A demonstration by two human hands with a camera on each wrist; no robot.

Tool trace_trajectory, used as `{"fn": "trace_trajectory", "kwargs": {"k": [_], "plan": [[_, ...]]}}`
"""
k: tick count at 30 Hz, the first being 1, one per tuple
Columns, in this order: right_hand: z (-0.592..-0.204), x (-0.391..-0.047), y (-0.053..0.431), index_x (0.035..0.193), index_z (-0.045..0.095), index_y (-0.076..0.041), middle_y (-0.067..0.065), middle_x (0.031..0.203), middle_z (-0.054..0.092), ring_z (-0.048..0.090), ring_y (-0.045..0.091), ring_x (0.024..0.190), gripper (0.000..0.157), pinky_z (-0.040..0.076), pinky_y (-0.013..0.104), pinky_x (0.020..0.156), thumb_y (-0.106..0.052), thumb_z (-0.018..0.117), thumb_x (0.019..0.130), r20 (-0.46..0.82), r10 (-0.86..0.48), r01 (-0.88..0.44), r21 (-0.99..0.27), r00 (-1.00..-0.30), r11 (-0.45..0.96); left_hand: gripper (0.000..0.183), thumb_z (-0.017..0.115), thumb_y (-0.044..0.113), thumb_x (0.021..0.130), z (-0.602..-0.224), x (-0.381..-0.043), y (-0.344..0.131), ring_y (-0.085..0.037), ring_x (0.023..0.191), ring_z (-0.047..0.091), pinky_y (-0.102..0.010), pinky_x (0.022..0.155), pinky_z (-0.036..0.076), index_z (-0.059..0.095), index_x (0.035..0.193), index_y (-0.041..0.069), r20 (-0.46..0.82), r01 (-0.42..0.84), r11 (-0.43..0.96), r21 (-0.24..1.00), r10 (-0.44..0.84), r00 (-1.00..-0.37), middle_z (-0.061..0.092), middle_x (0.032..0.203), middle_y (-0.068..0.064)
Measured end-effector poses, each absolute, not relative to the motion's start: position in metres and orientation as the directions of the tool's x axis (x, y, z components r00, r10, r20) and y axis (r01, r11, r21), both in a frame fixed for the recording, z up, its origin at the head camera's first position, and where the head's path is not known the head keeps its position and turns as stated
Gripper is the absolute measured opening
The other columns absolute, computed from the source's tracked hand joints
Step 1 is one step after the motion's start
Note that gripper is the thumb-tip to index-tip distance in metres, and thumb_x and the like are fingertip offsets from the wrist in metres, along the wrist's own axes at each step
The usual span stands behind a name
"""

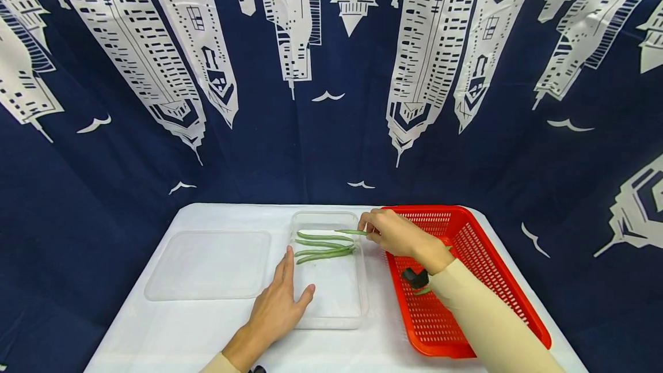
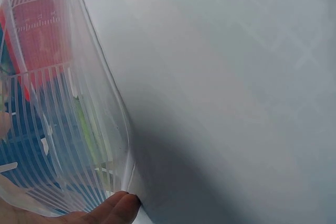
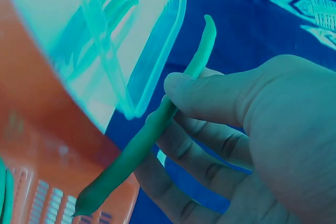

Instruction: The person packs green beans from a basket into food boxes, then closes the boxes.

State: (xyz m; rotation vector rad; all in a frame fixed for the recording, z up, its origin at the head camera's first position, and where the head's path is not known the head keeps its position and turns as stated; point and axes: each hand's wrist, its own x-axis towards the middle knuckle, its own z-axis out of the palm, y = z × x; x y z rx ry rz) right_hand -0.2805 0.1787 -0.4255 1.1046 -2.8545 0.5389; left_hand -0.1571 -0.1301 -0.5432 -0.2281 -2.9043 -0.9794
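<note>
A green bean (image 1: pixel 350 232) is pinched between thumb and fingertips of my right hand (image 1: pixel 396 233), above the right rim of a clear plastic container (image 1: pixel 331 301). In the right wrist view the held bean (image 3: pixel 142 139) runs slantwise across the fingers. Several green beans (image 1: pixel 325 255) lie side by side across the container's far half. My left hand (image 1: pixel 274 309) rests along the container's left side with its fingers extended and its thumb over the inside. The left wrist view shows those fingertips (image 2: pixel 126 207) touching the container's wall.
A red perforated basket (image 1: pixel 510 269) stands at the right, partly covered by my right forearm, with some green beans (image 1: pixel 423 290) inside. Flat on the white table (image 1: pixel 181 327) at the left lies a clear lid (image 1: pixel 207 266). A navy cloth with white buildings hangs behind.
</note>
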Motion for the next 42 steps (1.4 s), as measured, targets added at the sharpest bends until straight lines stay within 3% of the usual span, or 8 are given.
{"fn": "trace_trajectory", "kwargs": {"k": [3,7,14,23,33,42], "plan": [[-0.428,-0.280,0.167,0.118,0.083,-0.010,0.006,0.106,0.084,0.076,0.016,0.096,0.019,0.066,0.035,0.090,0.003,0.080,0.104,0.133,-0.653,-0.657,-0.309,-0.745,0.688,0.105,0.073,0.048,0.113,-0.542,-0.157,-0.130,-0.026,0.082,0.078,-0.038,0.060,0.055,0.012,0.189,0.009,0.113,0.160,0.788,0.595,0.115,-0.987,0.038,0.188,-0.021],[-0.429,-0.279,0.154,0.122,0.084,-0.011,0.004,0.108,0.084,0.077,0.016,0.096,0.020,0.066,0.033,0.088,0.000,0.081,0.105,0.119,-0.661,-0.660,-0.313,-0.741,0.683,0.106,0.072,0.051,0.112,-0.543,-0.157,-0.131,-0.039,0.101,0.084,-0.047,0.069,0.063,0.013,0.188,0.009,0.120,0.162,0.794,0.586,0.113,-0.986,0.040,0.188,-0.020],[-0.430,-0.279,0.134,0.123,0.084,-0.014,0.002,0.106,0.082,0.075,0.013,0.091,0.020,0.062,0.027,0.080,-0.003,0.082,0.106,0.116,-0.684,-0.683,-0.296,-0.720,0.668,0.107,0.073,0.051,0.112,-0.544,-0.156,-0.131,-0.041,0.108,0.084,-0.053,0.075,0.066,0.012,0.189,0.010,0.115,0.153,0.799,0.582,0.105,-0.988,0.040,0.188,-0.019],[-0.436,-0.283,0.112,0.125,0.085,-0.014,0.002,0.107,0.080,0.068,0.009,0.083,0.021,0.061,0.026,0.078,-0.005,0.082,0.107,0.091,-0.695,-0.681,-0.320,-0.714,0.658,0.109,0.075,0.051,0.112,-0.543,-0.156,-0.132,-0.038,0.101,0.084,-0.049,0.071,0.064,0.011,0.188,0.009,0.105,0.150,0.796,0.587,0.109,-0.989,0.041,0.187,-0.021],[-0.442,-0.290,0.096,0.125,0.084,-0.011,0.003,0.103,0.083,0.071,0.011,0.084,0.022,0.062,0.028,0.081,-0.001,0.081,0.105,0.100,-0.722,-0.713,-0.299,-0.684,0.634,0.113,0.076,0.051,0.111,-0.540,-0.159,-0.127,-0.039,0.102,0.084,-0.051,0.074,0.065,0.007,0.187,0.004,0.100,0.143,0.792,0.593,0.104,-0.990,0.044,0.183,-0.026],[-0.456,-0.293,0.078,0.125,0.086,-0.012,0.000,0.095,0.080,0.065,0.011,0.082,0.022,0.058,0.030,0.077,-0.002,0.082,0.105,-0.017,-0.707,-0.657,-0.355,-0.707,0.665,0.112,0.077,0.050,0.111,-0.539,-0.156,-0.129,-0.037,0.101,0.084,-0.045,0.068,0.063,0.010,0.187,0.002,0.094,0.130,0.796,0.592,0.092,-0.991,0.048,0.180,-0.027]]}}
